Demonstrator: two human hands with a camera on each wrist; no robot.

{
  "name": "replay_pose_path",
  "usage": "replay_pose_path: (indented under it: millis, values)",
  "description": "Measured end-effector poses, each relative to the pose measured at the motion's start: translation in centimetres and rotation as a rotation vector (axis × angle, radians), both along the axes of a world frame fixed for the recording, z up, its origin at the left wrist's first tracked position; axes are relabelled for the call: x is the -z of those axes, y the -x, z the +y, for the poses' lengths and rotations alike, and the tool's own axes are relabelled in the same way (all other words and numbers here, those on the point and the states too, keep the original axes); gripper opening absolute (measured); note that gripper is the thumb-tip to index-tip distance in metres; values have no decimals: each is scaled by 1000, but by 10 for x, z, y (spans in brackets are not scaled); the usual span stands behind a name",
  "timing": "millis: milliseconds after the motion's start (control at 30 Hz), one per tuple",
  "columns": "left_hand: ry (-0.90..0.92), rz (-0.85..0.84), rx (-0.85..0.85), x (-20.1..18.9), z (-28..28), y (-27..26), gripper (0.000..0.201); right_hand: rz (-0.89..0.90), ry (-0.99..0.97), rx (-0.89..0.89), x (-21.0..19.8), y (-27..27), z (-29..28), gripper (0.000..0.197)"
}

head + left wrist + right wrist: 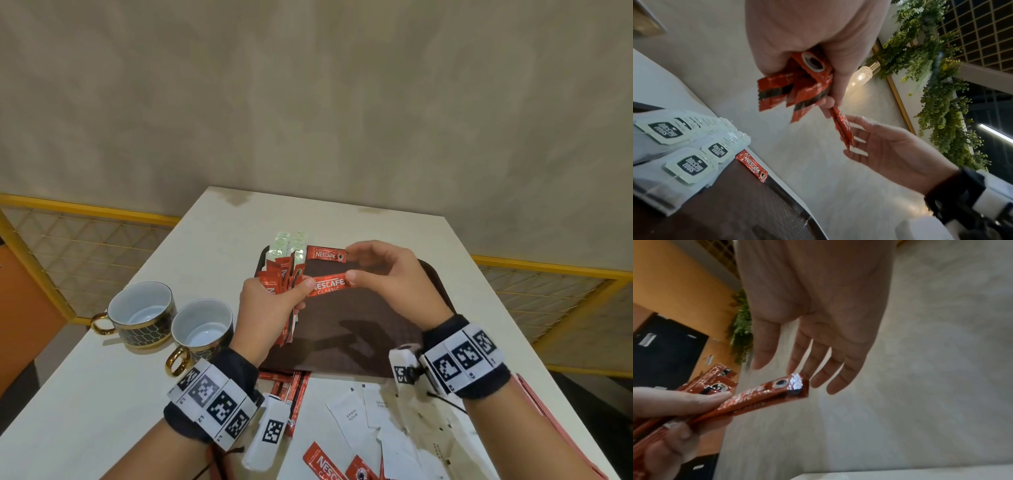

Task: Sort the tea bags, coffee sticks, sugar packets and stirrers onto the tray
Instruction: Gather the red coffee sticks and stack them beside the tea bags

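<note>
Here the coffee stick (327, 287) lies with its long axis running left to right above the tray (359, 329), roughly parallel to the tray's far rim. Its left end is pinched under the thumb of the left hand (270, 315), whose grip is also curled round a fanned bundle of coffee sticks (279, 274) that point away from the person. Its right end reaches the right hand (387, 277), which is the nearer hand for a take. The right grip is spread: in the right wrist view the fingers (818, 363) are straight and apart, with their tips just at the stick's printed end. Whether the thumb already presses that end cannot be told. A second coffee stick (325, 254) lies flat at the tray's far edge in the same left-to-right direction, beside the tea bags (287, 245) stacked at the far left corner. Judged from this, the coming move is a short carry away from the person to lay the held stick beside that one, long axis unchanged. More coffee sticks and sugar packets (352, 414) lie on the surface (102, 394) near the person, unsorted.
</note>
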State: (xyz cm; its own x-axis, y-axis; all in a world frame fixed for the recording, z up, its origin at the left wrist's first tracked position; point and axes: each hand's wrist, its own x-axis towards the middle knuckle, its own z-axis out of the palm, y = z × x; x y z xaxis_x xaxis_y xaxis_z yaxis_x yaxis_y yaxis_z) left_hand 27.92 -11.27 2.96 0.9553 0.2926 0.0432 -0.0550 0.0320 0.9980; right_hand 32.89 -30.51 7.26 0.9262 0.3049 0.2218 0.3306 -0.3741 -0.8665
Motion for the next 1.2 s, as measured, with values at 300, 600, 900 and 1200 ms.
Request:
replay_pose_path:
  millis: [300, 600, 900, 1200]
  values:
    - [-61, 97, -28, 11, 5, -19, 7, -45, 463, -103, 14, -60, 21, 11]
    - [-15, 194, -55, 23, 13, -19, 18, 20, 631, 163, 86, -188, 36, 14]
    - [34, 195, -59, 21, 18, -24, 20, -31, 793, 88, 109, -213, 48, 14]
    - [69, 211, -57, 16, 18, -26, 18, -23, 850, 37, 107, -220, 50, 21]
